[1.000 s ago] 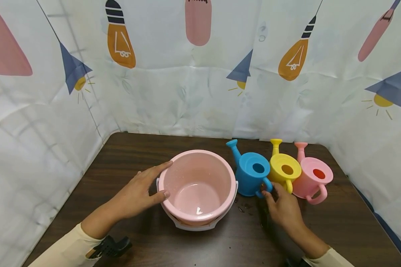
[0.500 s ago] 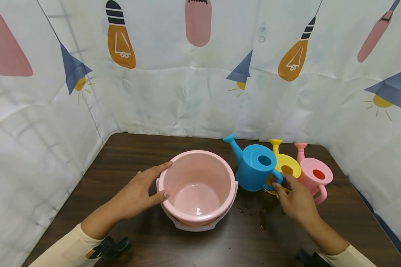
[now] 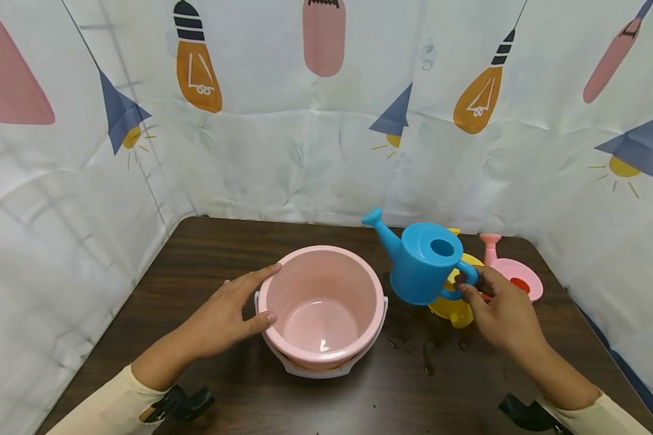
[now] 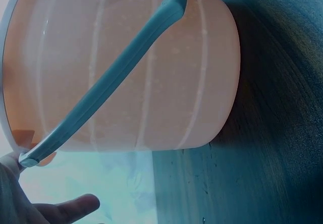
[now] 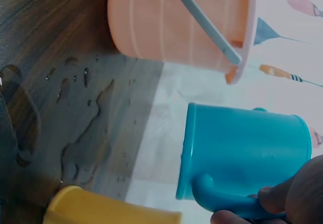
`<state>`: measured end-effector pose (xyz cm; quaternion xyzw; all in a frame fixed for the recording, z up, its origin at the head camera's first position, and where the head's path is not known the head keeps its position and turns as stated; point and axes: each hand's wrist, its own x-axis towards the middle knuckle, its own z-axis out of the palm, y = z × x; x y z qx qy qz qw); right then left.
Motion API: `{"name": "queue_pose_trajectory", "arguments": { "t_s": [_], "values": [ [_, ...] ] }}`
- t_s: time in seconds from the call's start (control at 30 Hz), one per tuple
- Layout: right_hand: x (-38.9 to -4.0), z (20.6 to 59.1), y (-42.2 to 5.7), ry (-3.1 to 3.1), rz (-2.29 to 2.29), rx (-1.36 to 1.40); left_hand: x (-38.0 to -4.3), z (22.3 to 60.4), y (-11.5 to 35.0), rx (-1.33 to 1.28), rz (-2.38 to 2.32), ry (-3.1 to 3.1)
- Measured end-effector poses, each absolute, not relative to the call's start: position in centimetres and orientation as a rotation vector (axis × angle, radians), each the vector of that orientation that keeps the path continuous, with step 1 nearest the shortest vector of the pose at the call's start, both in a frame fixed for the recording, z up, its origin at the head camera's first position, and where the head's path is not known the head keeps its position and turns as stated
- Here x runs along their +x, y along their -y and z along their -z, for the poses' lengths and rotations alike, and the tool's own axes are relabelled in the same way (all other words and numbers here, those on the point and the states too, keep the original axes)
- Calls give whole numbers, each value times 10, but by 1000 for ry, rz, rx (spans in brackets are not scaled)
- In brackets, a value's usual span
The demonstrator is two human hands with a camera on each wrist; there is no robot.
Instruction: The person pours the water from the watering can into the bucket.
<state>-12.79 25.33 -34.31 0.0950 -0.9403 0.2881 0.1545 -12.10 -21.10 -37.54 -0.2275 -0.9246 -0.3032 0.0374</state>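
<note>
A blue watering can [image 3: 420,266] is held up off the table, upright, its spout pointing left toward the bucket. My right hand [image 3: 503,305] pinches its handle; in the right wrist view the thumb and fingers lie on that handle [image 5: 222,199]. A pink bucket [image 3: 323,362] stands just left of the can. My left hand [image 3: 228,314] rests against the bucket's left rim, fingers and thumb spread. Behind the blue can, a yellow watering can [image 3: 450,311] is partly hidden. A pink watering can [image 3: 517,275] beside it is partly covered by my right hand.
Water drops and small puddles [image 5: 98,113] lie on the dark wooden table [image 3: 359,408] between bucket and cans. The bucket's pale handle [image 4: 111,82] hangs down its side. A printed white curtain [image 3: 326,163] encloses the table's back and sides.
My right hand has lifted the blue watering can off the table and moved slightly right with it, across the yellow can. The left hand and bucket have stayed put.
</note>
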Motion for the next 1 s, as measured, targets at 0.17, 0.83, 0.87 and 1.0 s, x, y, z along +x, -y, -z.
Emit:
{"name": "queue_pose_trajectory", "arguments": {
  "t_s": [0.17, 0.83, 0.87, 1.0],
  "values": [
    [-127, 334, -257, 2689, -793, 298, -121, 375, 211, -693, 933, 2843],
    [-126, 305, -258, 2647, -790, 380, -121, 375, 211, -681, 917, 2849],
    [-126, 304, -258, 2652, -785, 380, -121, 375, 211, -680, 918, 2850],
    [-125, 300, -257, 2658, -769, 386, -121, 375, 210, -679, 916, 2852]
  ]
}}
